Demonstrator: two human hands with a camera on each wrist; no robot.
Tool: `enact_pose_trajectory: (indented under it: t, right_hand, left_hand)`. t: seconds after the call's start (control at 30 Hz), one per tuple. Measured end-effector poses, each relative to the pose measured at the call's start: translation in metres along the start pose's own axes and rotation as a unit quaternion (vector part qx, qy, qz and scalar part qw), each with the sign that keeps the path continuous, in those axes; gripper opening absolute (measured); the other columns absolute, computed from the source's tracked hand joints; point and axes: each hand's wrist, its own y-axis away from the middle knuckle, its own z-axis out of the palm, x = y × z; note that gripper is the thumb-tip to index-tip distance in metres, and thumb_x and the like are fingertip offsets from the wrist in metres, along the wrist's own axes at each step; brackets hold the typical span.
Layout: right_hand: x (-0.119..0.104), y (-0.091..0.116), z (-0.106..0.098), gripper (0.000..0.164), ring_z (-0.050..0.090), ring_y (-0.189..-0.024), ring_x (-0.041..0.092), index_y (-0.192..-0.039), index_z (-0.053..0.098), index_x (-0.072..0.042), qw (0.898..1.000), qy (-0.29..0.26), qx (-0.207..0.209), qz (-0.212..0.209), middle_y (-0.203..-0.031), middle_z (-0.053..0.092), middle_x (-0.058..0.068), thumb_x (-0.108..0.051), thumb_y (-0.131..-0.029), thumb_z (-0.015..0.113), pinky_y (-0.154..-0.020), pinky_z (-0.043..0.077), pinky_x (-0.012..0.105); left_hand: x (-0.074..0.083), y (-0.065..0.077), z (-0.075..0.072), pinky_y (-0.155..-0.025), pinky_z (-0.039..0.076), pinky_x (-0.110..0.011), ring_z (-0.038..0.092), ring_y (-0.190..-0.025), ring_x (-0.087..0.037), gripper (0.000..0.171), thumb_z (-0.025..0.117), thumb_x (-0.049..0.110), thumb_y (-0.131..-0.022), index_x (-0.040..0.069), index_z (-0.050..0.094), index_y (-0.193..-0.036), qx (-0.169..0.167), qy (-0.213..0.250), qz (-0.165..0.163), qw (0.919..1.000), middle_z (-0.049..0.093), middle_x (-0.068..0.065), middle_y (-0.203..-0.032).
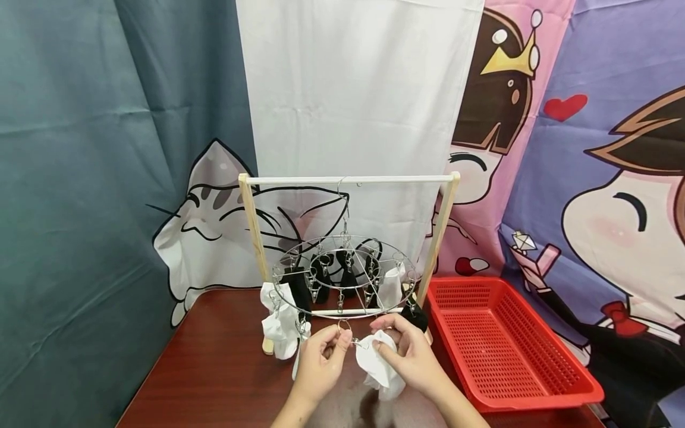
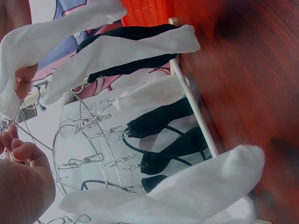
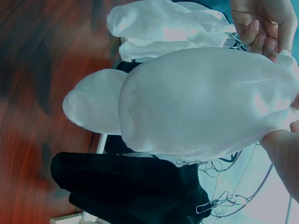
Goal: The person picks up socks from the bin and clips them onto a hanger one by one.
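Note:
My left hand [image 1: 319,359] pinches a metal clip [image 1: 355,342] that hangs below the front of the round wire drying hanger [image 1: 342,273]. Just to its right, my right hand [image 1: 414,356] grips a white sock [image 1: 377,364] between thumb and fingers, its top edge at the clip. In the right wrist view this sock [image 3: 201,102] hangs toe away from the right hand [image 3: 285,154], with the left hand [image 3: 264,28] close by. The left wrist view has the left hand [image 2: 25,182] with its fingertips drawn together near the hanger's wires.
White socks [image 1: 280,330] and black socks [image 1: 348,273] hang from clips around the hanger. It hooks onto a white bar [image 1: 396,179] of a wooden-legged stand [image 1: 440,238]. A red basket [image 1: 497,351] stands right of it on the brown table [image 1: 214,356]. Printed curtains surround the table.

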Motion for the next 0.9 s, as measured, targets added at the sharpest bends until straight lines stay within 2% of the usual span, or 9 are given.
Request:
enact_pose_trajectory:
  t: [0.13, 0.23, 0.37, 0.53, 0.67, 0.77, 0.83, 0.9]
  right_hand:
    - [0.003, 0.000, 0.001, 0.036, 0.070, -0.088, 0.011, -0.118, 0.053, 0.011, 1.000, -0.015, 0.018, -0.011, -0.108, 0.061, 0.012, 0.017, -0.085, 0.066, -0.062, 0.060, 0.029]
    - [0.004, 0.000, 0.001, 0.039, 0.073, -0.088, 0.014, -0.118, 0.051, 0.013, 0.999, -0.017, 0.029, -0.013, -0.106, 0.063, 0.022, 0.020, -0.082, 0.066, -0.061, 0.061, 0.032]
    - [0.005, -0.002, 0.001, 0.037, 0.074, -0.092, 0.015, -0.119, 0.051, 0.013, 1.000, -0.025, 0.016, -0.008, -0.109, 0.059, 0.038, 0.020, -0.084, 0.063, -0.062, 0.061, 0.034]
    - [0.008, -0.002, 0.002, 0.030, 0.074, -0.095, 0.016, -0.116, 0.054, 0.010, 1.000, -0.019, -0.001, 0.007, -0.111, 0.061, 0.036, 0.018, -0.087, 0.061, -0.062, 0.061, 0.035]
    - [0.011, 0.001, 0.003, 0.028, 0.073, -0.095, 0.017, -0.115, 0.057, 0.008, 0.999, 0.033, 0.005, 0.003, -0.110, 0.066, 0.029, 0.017, -0.088, 0.062, -0.062, 0.061, 0.033]
    - [0.012, 0.002, 0.004, 0.029, 0.072, -0.100, 0.024, -0.118, 0.061, 0.003, 0.996, 0.092, 0.008, -0.003, -0.114, 0.069, 0.022, 0.012, -0.090, 0.065, -0.076, 0.061, 0.031]
    - [0.013, 0.002, 0.004, 0.031, 0.071, -0.105, 0.027, -0.121, 0.063, 0.000, 0.989, 0.144, 0.011, -0.023, -0.118, 0.070, 0.016, 0.008, -0.092, 0.066, -0.085, 0.059, 0.034]
    - [0.013, 0.001, 0.003, 0.034, 0.067, -0.113, 0.029, -0.125, 0.064, 0.000, 0.980, 0.193, 0.013, -0.054, -0.123, 0.069, 0.013, 0.007, -0.092, 0.066, -0.093, 0.056, 0.039]
  left_hand:
    - [0.000, 0.000, 0.000, -0.042, 0.029, -0.013, 0.034, -0.050, 0.005, 0.022, 0.069, 0.007, -0.096, 0.017, 0.067, -0.076, -0.001, 0.004, -0.004, 1.0000, 0.050, 0.012, -0.058]
    - [-0.001, 0.000, 0.000, -0.042, 0.029, -0.014, 0.034, -0.051, 0.005, 0.022, 0.069, 0.006, -0.095, 0.016, 0.067, -0.076, -0.005, 0.004, 0.004, 1.0000, 0.051, 0.010, -0.058]
    - [-0.003, 0.000, -0.001, -0.042, 0.027, -0.014, 0.033, -0.053, 0.006, 0.023, 0.069, 0.005, -0.095, 0.014, 0.064, -0.074, -0.014, -0.007, 0.030, 0.9994, 0.046, 0.010, -0.058]
    - [-0.006, 0.000, 0.000, -0.042, 0.028, -0.012, 0.034, -0.054, 0.006, 0.026, 0.071, 0.005, -0.093, 0.018, 0.061, -0.073, -0.011, -0.055, 0.073, 0.9958, 0.043, 0.014, -0.061]
    - [-0.008, 0.003, 0.001, -0.046, 0.034, -0.010, 0.040, -0.054, 0.006, 0.019, 0.075, 0.010, -0.090, 0.019, 0.065, -0.076, 0.000, -0.119, 0.075, 0.9901, 0.045, 0.018, -0.065]
    - [-0.008, 0.004, 0.002, -0.050, 0.038, -0.010, 0.044, -0.056, 0.005, 0.010, 0.078, 0.011, -0.087, 0.015, 0.071, -0.082, 0.020, -0.154, 0.068, 0.9856, 0.049, 0.017, -0.066]
    - [-0.009, 0.004, 0.002, -0.050, 0.038, -0.009, 0.045, -0.057, 0.005, 0.005, 0.079, 0.010, -0.086, 0.012, 0.075, -0.088, 0.038, -0.159, 0.065, 0.9844, 0.051, 0.016, -0.068]
    - [-0.011, 0.004, 0.002, -0.049, 0.040, -0.010, 0.048, -0.059, 0.004, 0.013, 0.080, 0.008, -0.085, 0.008, 0.077, -0.098, 0.051, -0.152, 0.048, 0.9858, 0.056, 0.013, -0.070]
